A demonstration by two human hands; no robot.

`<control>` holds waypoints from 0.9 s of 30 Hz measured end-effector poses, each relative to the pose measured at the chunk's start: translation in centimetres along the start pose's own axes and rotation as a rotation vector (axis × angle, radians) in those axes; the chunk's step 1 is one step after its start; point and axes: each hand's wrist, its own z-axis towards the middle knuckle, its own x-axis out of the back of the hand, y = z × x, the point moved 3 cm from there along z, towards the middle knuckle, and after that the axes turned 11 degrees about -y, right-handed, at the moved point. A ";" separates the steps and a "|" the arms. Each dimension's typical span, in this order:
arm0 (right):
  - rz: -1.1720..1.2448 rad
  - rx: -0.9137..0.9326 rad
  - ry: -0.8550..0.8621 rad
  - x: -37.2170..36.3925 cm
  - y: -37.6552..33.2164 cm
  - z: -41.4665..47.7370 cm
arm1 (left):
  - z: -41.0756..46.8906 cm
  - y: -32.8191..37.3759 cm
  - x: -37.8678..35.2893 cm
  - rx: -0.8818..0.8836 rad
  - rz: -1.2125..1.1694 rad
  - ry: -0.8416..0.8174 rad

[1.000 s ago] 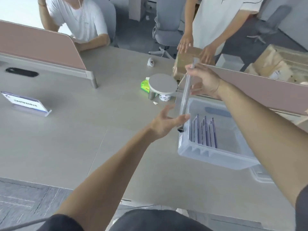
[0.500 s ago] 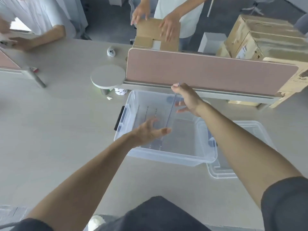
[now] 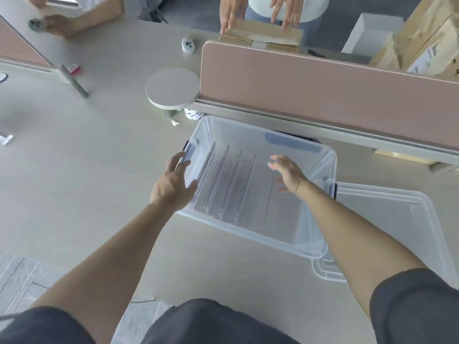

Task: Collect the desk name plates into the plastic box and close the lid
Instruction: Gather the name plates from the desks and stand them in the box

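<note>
Overhead, both hands are spread and empty: the left hand [image 3: 173, 184] touches the left rim of the plastic box [image 3: 310, 252], the right hand [image 3: 288, 173] hovers above its open middle. Name plates [image 3: 224, 184] stand on edge inside. Its lid [image 3: 397, 219] lies flat on the table [image 3: 87, 170] just right, partly under the box; a pink divider [image 3: 323, 95] hems the far side.
</note>
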 end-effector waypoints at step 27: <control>-0.684 -0.087 -0.384 -0.8 3.9 1.1 | -0.2 -0.2 -0.5 0.050 -0.049 0.128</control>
